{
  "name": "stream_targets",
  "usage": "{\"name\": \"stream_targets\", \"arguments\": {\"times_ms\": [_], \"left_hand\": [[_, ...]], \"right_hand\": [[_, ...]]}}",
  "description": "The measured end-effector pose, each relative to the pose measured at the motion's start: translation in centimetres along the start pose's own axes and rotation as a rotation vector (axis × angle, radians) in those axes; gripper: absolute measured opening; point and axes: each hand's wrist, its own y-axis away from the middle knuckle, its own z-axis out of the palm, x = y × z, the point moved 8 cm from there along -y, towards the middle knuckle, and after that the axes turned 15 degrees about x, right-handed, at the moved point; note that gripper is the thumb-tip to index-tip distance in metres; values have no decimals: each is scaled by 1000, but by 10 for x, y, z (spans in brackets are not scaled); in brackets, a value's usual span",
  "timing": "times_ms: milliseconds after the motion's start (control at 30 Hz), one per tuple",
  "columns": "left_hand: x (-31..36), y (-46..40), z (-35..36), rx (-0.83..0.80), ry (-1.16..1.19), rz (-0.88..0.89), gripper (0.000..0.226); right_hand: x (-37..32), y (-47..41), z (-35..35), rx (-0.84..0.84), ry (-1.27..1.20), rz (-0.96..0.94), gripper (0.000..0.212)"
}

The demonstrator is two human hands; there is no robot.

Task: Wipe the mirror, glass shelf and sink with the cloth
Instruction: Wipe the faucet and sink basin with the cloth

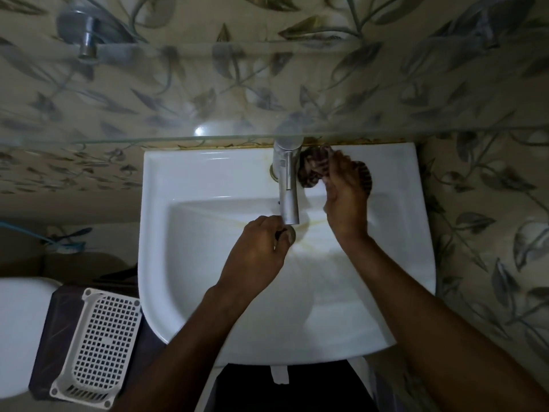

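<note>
The white sink (208, 173) fills the middle of the view, with a chrome faucet (287, 185) at its back ledge. My right hand (344, 200) grips a dark patterned cloth (313, 169) and presses it on the ledge just right of the faucet base. My left hand (255, 251) is down in the basin with fingers curled beside the metal drain (291, 233), under the spout tip; whether it holds anything is unclear. The glass shelf (178, 140) spans the view above the sink. The mirror is out of view.
Yellowish stains run through the basin near the drain. A chrome shelf bracket (86, 40) sits at the upper left. Left of the sink stand a white perforated basket (98, 346) and a white toilet (20, 331). Leaf-patterned tiles (481, 233) cover the wall.
</note>
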Motion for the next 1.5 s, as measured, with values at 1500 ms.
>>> {"name": "stream_targets", "arguments": {"times_ms": [1500], "left_hand": [[-35, -16, -21, 52, 80, -12, 38]], "right_hand": [[-25, 11, 10, -195, 137, 37, 83]]}}
